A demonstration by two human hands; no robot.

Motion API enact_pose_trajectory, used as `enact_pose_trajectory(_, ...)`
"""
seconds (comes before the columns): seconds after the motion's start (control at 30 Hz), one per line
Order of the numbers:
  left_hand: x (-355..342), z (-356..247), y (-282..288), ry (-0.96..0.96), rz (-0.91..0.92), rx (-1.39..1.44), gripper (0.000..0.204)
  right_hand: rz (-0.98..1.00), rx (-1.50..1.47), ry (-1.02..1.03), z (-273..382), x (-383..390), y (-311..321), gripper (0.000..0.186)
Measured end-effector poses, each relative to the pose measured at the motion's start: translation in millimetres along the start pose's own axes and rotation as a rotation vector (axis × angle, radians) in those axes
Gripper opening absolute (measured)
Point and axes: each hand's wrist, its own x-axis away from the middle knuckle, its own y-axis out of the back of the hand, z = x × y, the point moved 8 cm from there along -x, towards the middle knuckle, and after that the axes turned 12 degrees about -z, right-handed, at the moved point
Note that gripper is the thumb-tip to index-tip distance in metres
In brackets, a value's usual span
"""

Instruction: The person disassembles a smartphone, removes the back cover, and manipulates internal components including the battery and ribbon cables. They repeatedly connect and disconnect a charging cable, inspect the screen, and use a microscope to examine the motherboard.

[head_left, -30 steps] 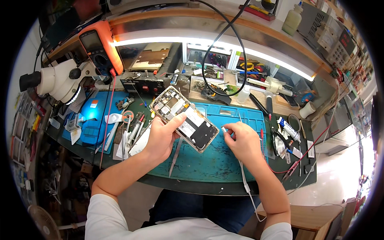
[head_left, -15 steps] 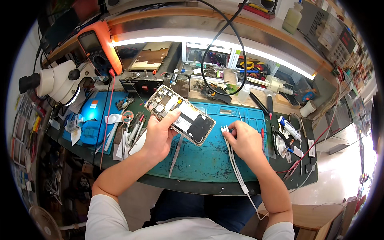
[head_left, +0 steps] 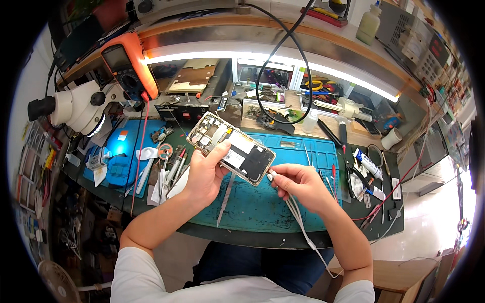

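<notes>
An opened smartphone (head_left: 246,161) with its board and battery exposed is tilted in my left hand (head_left: 204,177), the thumb pressed on its inside. My right hand (head_left: 298,189) pinches the small white connector (head_left: 271,175) of a white cable (head_left: 300,224) right at the phone's lower right end; whether it touches the phone I cannot tell. The cable, with several strands, runs over the front edge of the blue mat (head_left: 257,217). Thin white tweezers or a similar strip (head_left: 223,204) lie on the mat below my left hand.
A white microscope (head_left: 76,106) and an orange multimeter (head_left: 129,65) stand at the left. A looped black cable (head_left: 283,121) hangs in front of a lit shelf. Pliers (head_left: 353,179), a tube (head_left: 368,162), pens and other tools crowd both sides of the mat (head_left: 318,146).
My right hand has taken up the white cable ends and moved them left to the phone's end. The phone has shifted slightly in my left hand.
</notes>
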Motion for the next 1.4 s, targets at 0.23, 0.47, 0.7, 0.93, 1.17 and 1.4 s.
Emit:
enact_pose_trajectory(0.23,3.0,4.5,-4.5,-0.027,0.047,-0.052,0.037,0.058,-0.030,-0.075,-6.0,1.9,-3.6,0.030)
enact_pose_trajectory(0.47,10.5,-1.9,-18.0,-0.074,0.097,-0.102,0.040,0.093,-0.131,-0.186,-20.8,-5.3,3.3,0.027)
enact_pose_trajectory(0.7,14.1,-2.0,-19.1,-0.070,0.094,-0.122,0.036,0.091,-0.161,-0.171,-20.7,-4.6,1.1,0.025)
enact_pose_trajectory(0.93,14.1,-0.7,-19.7,-0.036,0.133,-0.135,0.038,0.107,-0.127,-0.152,-21.4,-5.4,-2.4,0.026)
enact_pose_trajectory(1.17,14.2,-0.5,-18.5,-0.036,0.121,-0.136,0.034,0.091,-0.085,-0.143,-19.3,-4.3,-5.8,0.026)
enact_pose_trajectory(1.4,12.6,2.3,-15.3,-0.012,0.074,-0.116,0.032,0.089,-0.073,-0.136,-25.3,-7.3,-4.3,0.027)
